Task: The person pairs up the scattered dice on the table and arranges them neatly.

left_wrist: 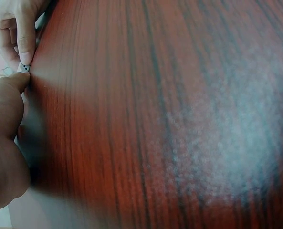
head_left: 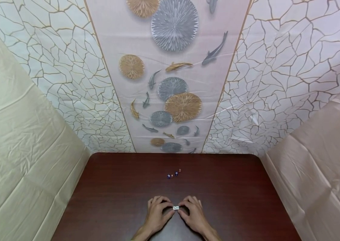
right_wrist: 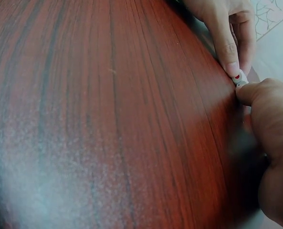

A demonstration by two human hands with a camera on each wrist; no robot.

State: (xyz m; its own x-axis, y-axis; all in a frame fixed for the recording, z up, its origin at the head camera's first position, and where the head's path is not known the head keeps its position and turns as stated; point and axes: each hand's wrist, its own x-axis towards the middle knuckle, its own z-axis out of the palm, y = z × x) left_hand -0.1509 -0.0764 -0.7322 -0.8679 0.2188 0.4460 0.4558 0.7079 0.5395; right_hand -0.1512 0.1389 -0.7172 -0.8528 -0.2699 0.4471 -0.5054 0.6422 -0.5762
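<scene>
Two white dice [head_left: 176, 208] sit side by side near the front of the dark red wooden table [head_left: 112, 201]. My left hand [head_left: 157, 212] pinches the left die between thumb and index finger. From the other side my right hand [head_left: 194, 216] pinches the right die in the same way. Close up in the left wrist view, black pips show on a white die [left_wrist: 26, 67] between the fingertips. A red pip marks the white die [right_wrist: 237, 77] in the right wrist view. The fingertips hide most of both dice.
Farther back on the table lie two dark blue dice, one blue die [head_left: 168, 176] to the left and another blue die [head_left: 176, 173] beyond it. Near them are two small reddish dice [head_left: 180, 170]. Cloth walls [head_left: 314, 167] border the table's sides and back.
</scene>
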